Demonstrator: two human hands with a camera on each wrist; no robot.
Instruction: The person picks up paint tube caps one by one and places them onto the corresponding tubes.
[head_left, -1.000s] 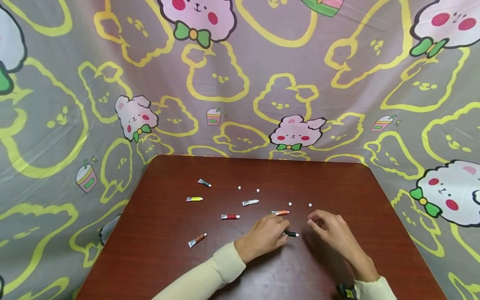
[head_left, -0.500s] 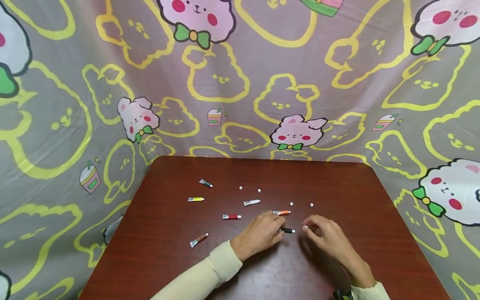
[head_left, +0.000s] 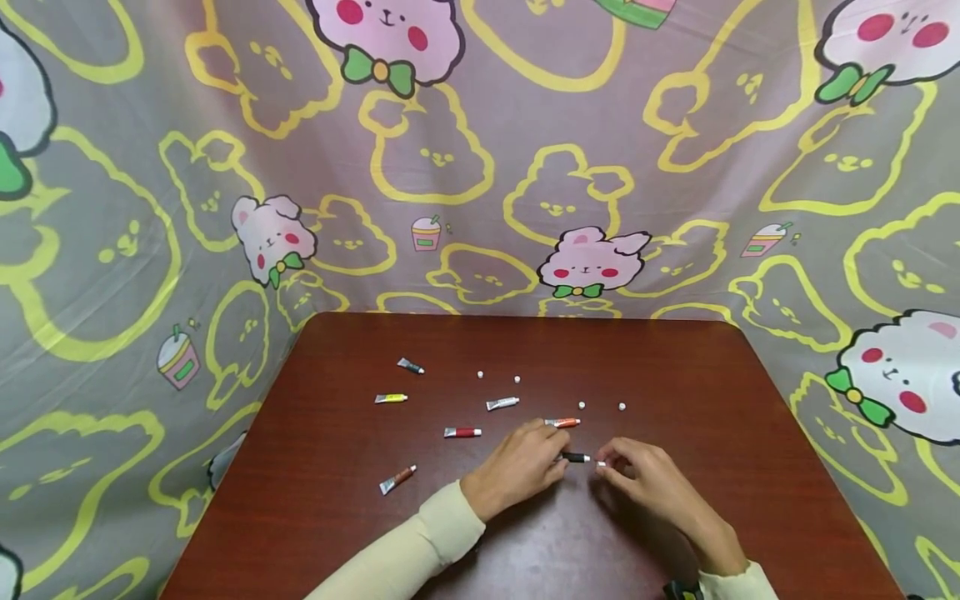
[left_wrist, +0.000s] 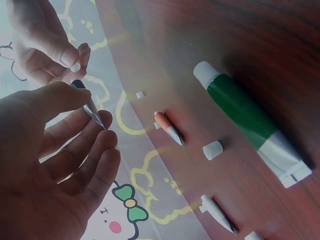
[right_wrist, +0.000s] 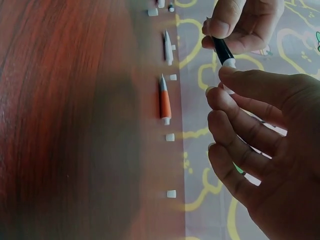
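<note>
My left hand (head_left: 516,468) holds a black paint tube (head_left: 577,457) between thumb and fingers, its white nozzle end pointing right. Much of the tube's silver end is covered by the fingers in the head view. Facing it from the right, my right hand (head_left: 651,479) pinches a small white cap (head_left: 601,463) between thumb and fingertips. The cap sits just off the nozzle in the head view, with a narrow gap. An orange paint tube (head_left: 564,423) lies just beyond the left hand. The left wrist view also shows the black tube (left_wrist: 89,106) with the cap (left_wrist: 75,67) nearby.
Left of the hands lie red (head_left: 462,432), brown (head_left: 397,480), yellow (head_left: 391,398) and dark (head_left: 410,366) tubes. A white tube (head_left: 502,403) and several loose white caps (head_left: 582,405) lie farther back on the brown table (head_left: 637,354). Patterned cloth (head_left: 465,167) surrounds the table.
My right hand has moved left with the cap, closing the distance to the black tube. The left hand has shifted the tube slightly away from me and to the left.
</note>
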